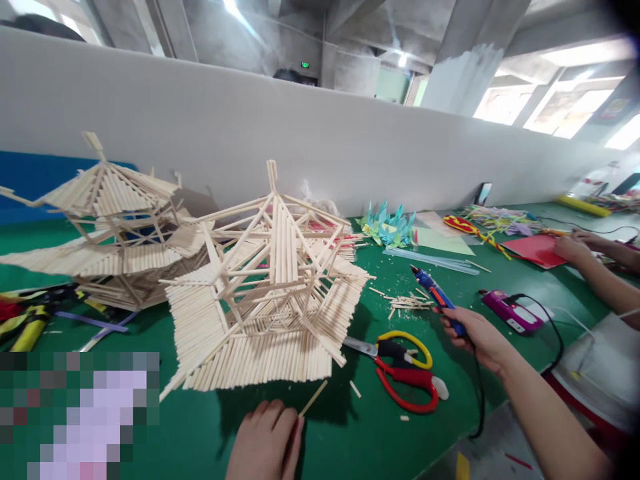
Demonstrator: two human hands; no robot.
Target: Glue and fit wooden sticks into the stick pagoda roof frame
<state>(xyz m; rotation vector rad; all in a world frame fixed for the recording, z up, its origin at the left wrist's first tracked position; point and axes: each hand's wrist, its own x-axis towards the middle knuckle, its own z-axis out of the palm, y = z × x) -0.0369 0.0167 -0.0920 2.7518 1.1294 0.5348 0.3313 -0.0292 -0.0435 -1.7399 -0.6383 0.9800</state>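
My left hand [265, 437] rests low on the table, pinching a short thin wooden stick [314, 398] between thumb and finger. In my right hand [477, 340] is a blue corded hot glue gun [440, 297], its dark tip pointing up and left. Between and beyond my hands stands a pagoda model of wooden sticks [280, 353], with slatted lower eaves and one filled strip on its open upper roof. A pair of red and yellow scissors [405, 367] lies right of the model, blades toward it. Cut stick pieces [407, 303] are heaped near the glue gun's tip.
A second stick pagoda [125, 257] stands at left, by yellow-handled pliers [33, 327]. Clear glue sticks [435, 260], a turquoise paper craft [385, 225] and a purple device [513, 312] lie rightward. Another person's hands [575, 247] are by a red sheet [536, 251].
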